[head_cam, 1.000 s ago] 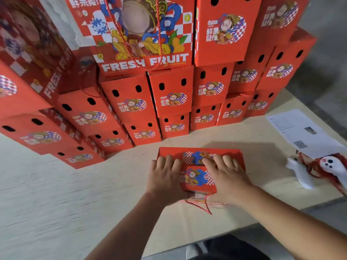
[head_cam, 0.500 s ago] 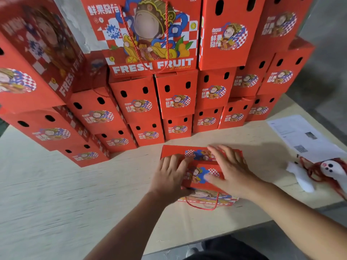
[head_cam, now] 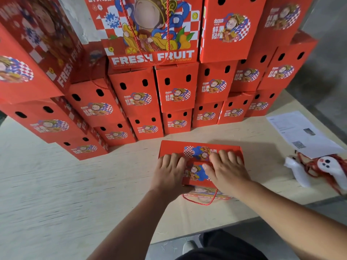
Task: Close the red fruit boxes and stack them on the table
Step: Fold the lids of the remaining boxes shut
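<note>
Both grips flat: left hand (head_cam: 170, 172) and right hand (head_cam: 228, 170) press fruit box (head_cam: 199, 151) flaps down on table (head_cam: 75, 194).

Red fruit box (head_cam: 199, 152) on table (head_cam: 75, 194), stacked boxes (head_cam: 176, 91) behind

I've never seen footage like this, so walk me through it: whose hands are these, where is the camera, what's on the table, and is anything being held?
No machine here: a person wears a camera on the head, looking down at their own hands. The left hand and right hand press flat on the top flaps of a red fruit box on the wooden table, closing it; neither grips it. Behind it stands a stack of boxes. To the right lie a sheet of paper and a white toy tangled in red cord.
</note>
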